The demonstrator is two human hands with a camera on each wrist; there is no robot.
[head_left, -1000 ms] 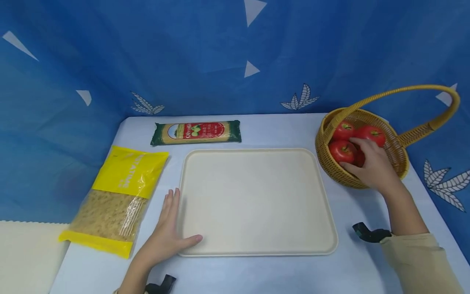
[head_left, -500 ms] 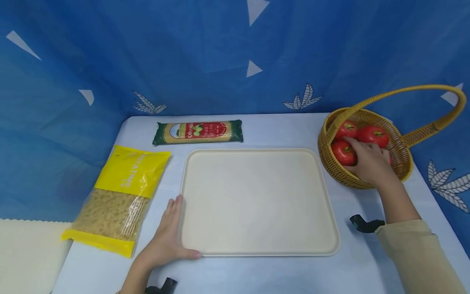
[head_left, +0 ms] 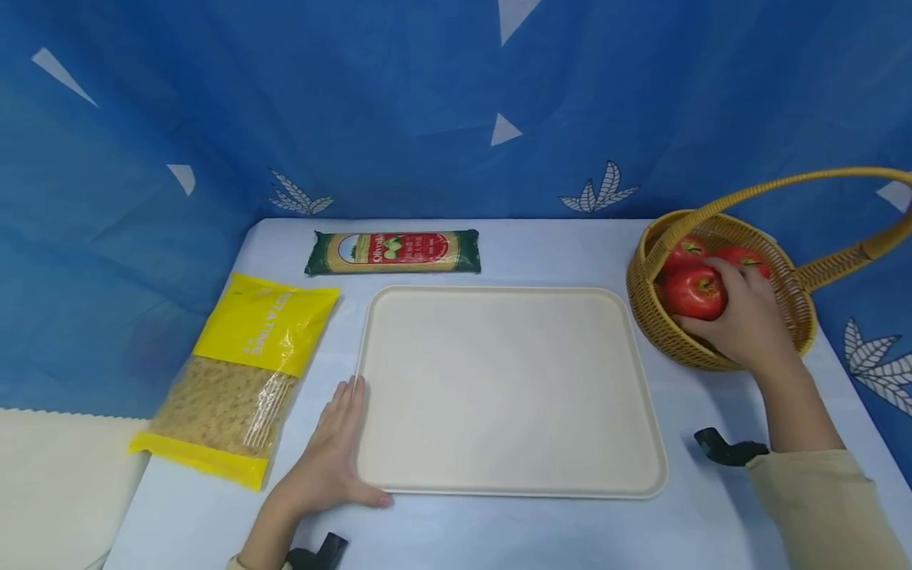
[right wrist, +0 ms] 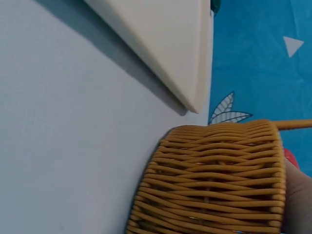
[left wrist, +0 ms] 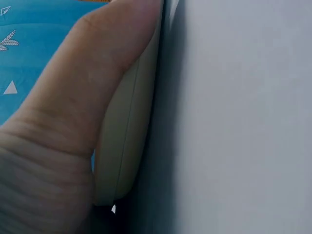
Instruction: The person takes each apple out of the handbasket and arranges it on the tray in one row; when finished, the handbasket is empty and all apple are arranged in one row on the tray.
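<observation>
My right hand (head_left: 748, 321) reaches into a wicker basket (head_left: 659, 336) at the right and grips a red apple (head_left: 694, 291), thumb on the near side and fingers over the far side. Two more apples show behind it, one at the left (head_left: 685, 252) and one partly covered by my fingers (head_left: 744, 257). My left hand (head_left: 328, 455) lies with straight fingers along the left edge of a cream tray (head_left: 509, 388), its thumb at the near-left corner. In the left wrist view the thumb (left wrist: 83, 83) rests against the tray's rim (left wrist: 124, 131).
A yellow bag of pasta (head_left: 238, 372) lies left of the tray. Behind the tray is a green-ended pack of spaghetti (head_left: 393, 252). The basket's tall handle (head_left: 805, 180) arches up to the right. A blue curtain (head_left: 427, 95) hangs at the back of the white table.
My right fingers have closed round the near apple, which now sits a little higher over the others. The left hand keeps its place at the tray. The whole view has shifted slightly.
</observation>
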